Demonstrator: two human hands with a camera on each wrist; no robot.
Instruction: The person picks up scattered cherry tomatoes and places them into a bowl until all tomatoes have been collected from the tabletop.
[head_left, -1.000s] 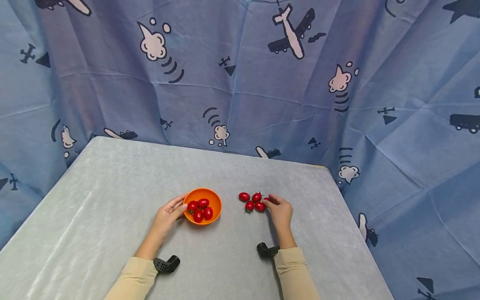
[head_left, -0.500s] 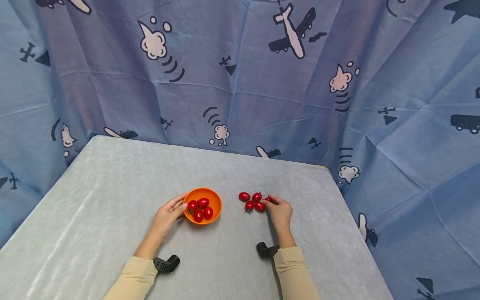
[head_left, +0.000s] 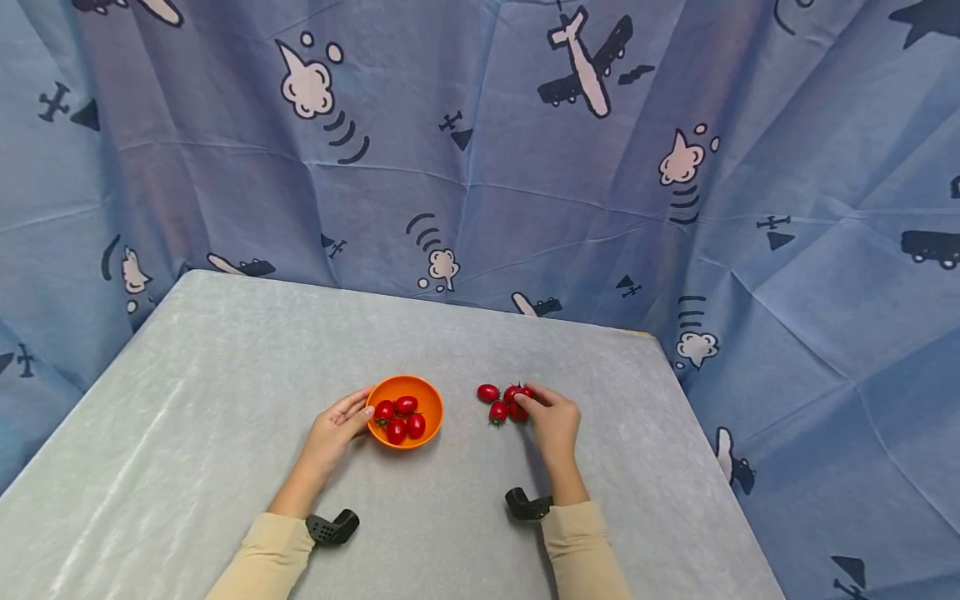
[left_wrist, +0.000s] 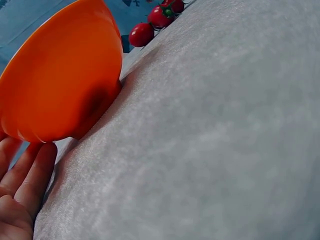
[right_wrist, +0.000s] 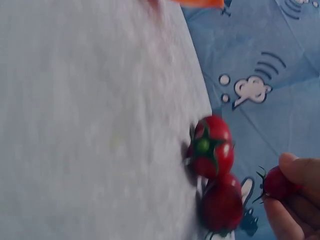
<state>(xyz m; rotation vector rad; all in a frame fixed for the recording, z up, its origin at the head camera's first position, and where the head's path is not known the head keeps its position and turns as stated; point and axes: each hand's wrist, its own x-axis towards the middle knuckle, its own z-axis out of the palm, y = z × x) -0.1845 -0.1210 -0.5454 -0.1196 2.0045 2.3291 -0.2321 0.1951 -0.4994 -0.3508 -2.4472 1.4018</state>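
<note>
Your left hand (head_left: pixel 333 429) reaches in from the counter's (head_left: pixel 247 358) near side, clamped on the orange bowl (head_left: pixel 432 407) with the thumb at its rim and the fingers (left_wrist: pixel 37 175) against its outer wall; the bowl sits well in from the left edge, four red tomatoes (head_left: pixel 396 431) inside. Your right hand (head_left: pixel 558 425) angles toward the far edge, thumb and fingertips pinching one tomato (right_wrist: pixel 277 182) raised over the loose tomatoes (head_left: pixel 498 412) between bowl and right edge.
</note>
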